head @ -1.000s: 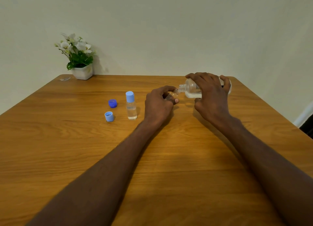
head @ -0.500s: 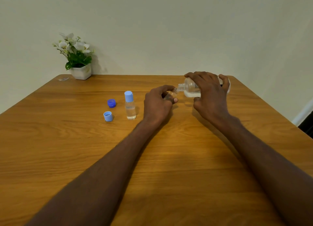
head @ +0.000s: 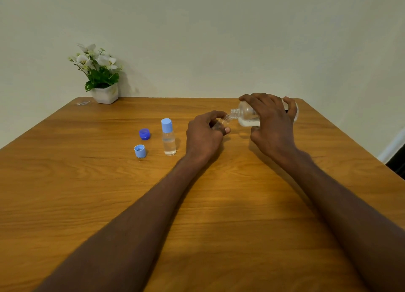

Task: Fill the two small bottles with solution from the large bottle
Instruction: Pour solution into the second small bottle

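The right hand (head: 272,125) holds the large bottle (head: 247,114) from above, its grip wrapped around the clear body, and the bottle lies almost on its side with the threaded neck pointing to the left. A little white liquid sits in the low part of the bottle. The left hand (head: 205,136) has its grip curled around the open small bottle (head: 221,124), which is tilted so that its mouth meets the neck of the large bottle; most of this small bottle is hidden by the fingers, so I cannot tell how full it is.

Compared with the frame one second ago, both hands keep the same hold and nearly the same place over the wooden surface (head: 197,204); the two bottles are still mouth to mouth. The small apparent shifts in the picture come with the camera, as the plant and the caps drift together.

The capped small bottle (head: 168,137) stands upright left of the left hand, with clear liquid inside. The dark blue cap (head: 144,134) and the light blue cap (head: 140,151) lie further left. A potted plant (head: 99,74) stands at the far corner.
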A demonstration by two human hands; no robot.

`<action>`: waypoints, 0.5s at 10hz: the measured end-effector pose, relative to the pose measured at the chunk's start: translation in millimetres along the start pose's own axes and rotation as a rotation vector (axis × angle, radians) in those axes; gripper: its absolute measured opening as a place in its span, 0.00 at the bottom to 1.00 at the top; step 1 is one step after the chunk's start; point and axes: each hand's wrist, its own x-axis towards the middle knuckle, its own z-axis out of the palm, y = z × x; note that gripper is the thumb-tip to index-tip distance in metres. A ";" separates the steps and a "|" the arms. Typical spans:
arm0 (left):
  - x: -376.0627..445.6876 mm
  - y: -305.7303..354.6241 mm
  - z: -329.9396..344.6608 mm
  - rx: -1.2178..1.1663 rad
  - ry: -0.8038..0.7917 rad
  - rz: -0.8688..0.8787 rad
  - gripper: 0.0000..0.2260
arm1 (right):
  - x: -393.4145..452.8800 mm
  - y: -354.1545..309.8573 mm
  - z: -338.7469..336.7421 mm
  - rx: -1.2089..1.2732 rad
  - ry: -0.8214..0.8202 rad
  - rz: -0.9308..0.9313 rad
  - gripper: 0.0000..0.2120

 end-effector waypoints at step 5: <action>0.9 -2.0 1.3 -0.003 0.006 -0.004 0.19 | 0.0 -0.4 0.1 -0.001 0.000 0.003 0.40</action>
